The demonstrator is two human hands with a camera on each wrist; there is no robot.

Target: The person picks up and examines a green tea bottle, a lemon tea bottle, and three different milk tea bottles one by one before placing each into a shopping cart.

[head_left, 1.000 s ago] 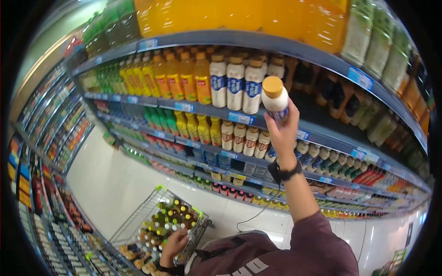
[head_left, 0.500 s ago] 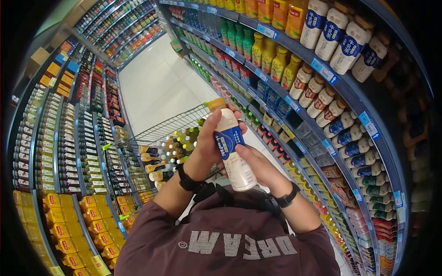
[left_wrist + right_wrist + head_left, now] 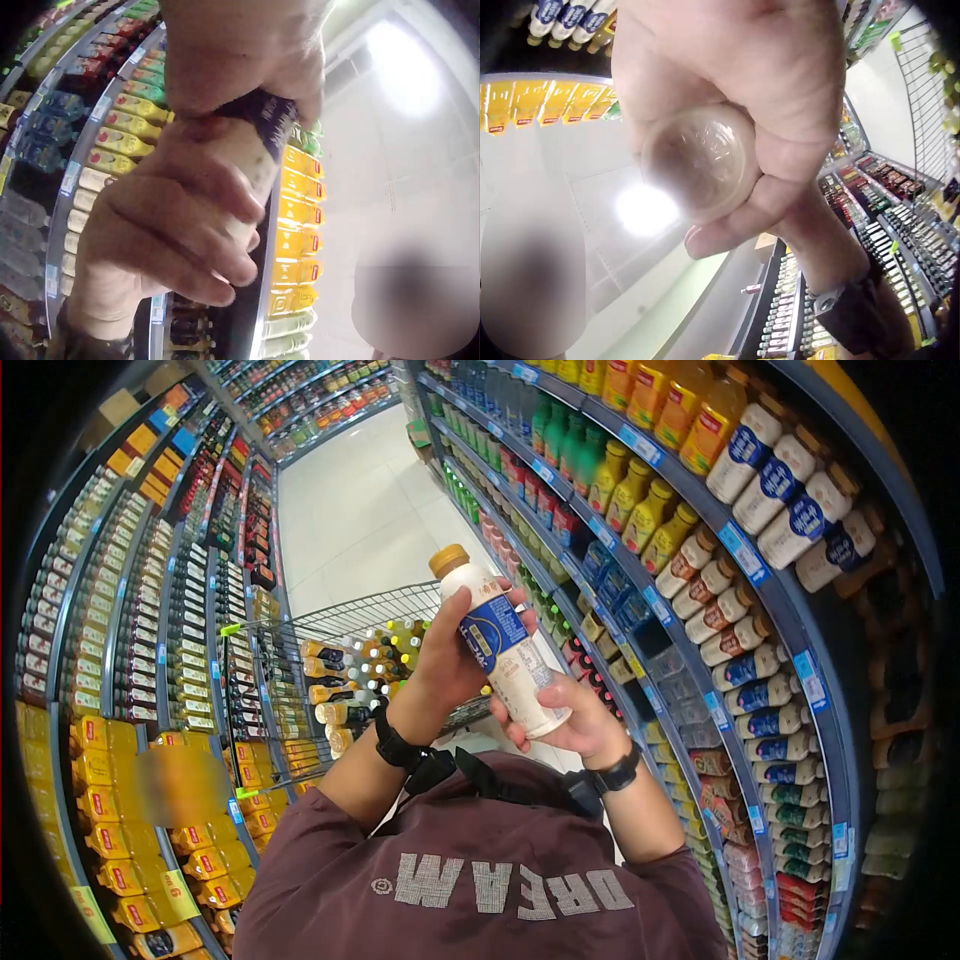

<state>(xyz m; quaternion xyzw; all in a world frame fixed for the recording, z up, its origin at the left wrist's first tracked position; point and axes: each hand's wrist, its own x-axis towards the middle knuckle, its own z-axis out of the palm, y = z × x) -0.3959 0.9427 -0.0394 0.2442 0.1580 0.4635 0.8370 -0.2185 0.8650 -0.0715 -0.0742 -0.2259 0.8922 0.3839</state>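
Observation:
A white drink bottle (image 3: 518,678) with a blue label and a gold-brown cap lies slanted in front of the chest in the head view. My left hand (image 3: 445,660) grips its upper part, thumb across the front below the cap. Around the lower end curl the fingers of my right hand (image 3: 585,725), with the thumb on the front. In the right wrist view the clear round base of the bottle (image 3: 705,165) faces the camera within the right hand. The left wrist view has both hands wrapped around the bottle, its blue label partly covered.
Ahead to the left stands a wire shopping cart (image 3: 350,605) with several bottles (image 3: 385,660) in it. Drink shelves (image 3: 735,550) run along the right, holding similar white bottles (image 3: 790,505). More shelves line the left, with yellow jugs (image 3: 110,810) low down. Tiled floor (image 3: 345,500) lies beyond the cart.
The bottle came from the right-hand shelf to the chest, and the left hand left the cart to grip it. Since half a second ago, the right hand has shifted down to the bottle's lower end.

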